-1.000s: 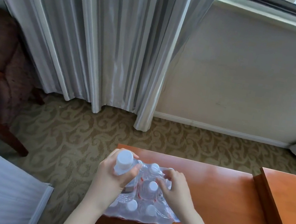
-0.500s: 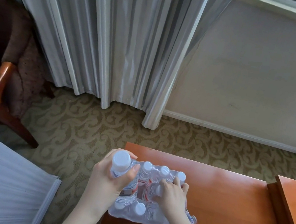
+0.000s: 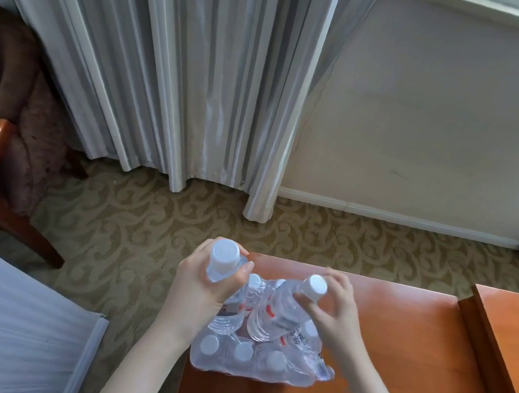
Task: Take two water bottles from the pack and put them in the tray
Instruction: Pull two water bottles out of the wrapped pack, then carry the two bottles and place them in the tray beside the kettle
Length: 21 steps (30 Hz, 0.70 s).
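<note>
From the head camera I look down on a wooden table (image 3: 393, 370) with a carpeted floor (image 3: 129, 237) and grey curtains (image 3: 187, 66) beyond it; a chair (image 3: 2, 155) stands at far left. My left hand (image 3: 199, 285) is wrapped firmly around the neck and shoulder of a clear water bottle (image 3: 224, 279), its white cap pointing up at the camera, its base just above the shrink-wrapped pack (image 3: 259, 362). To its right, my right hand (image 3: 331, 313) has its fingers curled around the neck of a second bottle (image 3: 283, 315), which tilts with its cap up and to the right and its base against the pack's top. That bottle bears a red band and some dark printed characters I cannot read. The pack sits near the table's left edge, white caps showing through the film. I cannot see any tray.
</note>
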Each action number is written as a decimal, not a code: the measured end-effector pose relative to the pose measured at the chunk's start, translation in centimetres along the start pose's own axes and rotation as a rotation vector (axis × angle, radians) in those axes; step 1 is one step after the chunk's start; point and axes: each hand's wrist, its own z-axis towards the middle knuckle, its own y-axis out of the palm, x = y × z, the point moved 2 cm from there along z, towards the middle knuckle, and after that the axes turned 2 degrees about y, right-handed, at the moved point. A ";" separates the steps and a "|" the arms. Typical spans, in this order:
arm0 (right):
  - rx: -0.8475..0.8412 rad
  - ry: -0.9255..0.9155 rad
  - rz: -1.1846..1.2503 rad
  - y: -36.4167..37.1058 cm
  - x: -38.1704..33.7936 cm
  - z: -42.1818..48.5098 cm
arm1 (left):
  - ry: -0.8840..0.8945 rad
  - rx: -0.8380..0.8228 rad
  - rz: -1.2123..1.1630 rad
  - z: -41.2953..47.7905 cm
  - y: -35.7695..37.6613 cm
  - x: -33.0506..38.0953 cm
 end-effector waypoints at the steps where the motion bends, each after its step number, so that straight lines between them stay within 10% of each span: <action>1: -0.025 -0.009 0.088 -0.9 -1.5 0.2 | 0.011 -0.008 0.005 0.2 0.1 0.3; 21: 0.340 -0.184 0.008 -16.8 -14.3 -6.0 | 0.240 -0.258 -0.048 2.0 7.9 14.1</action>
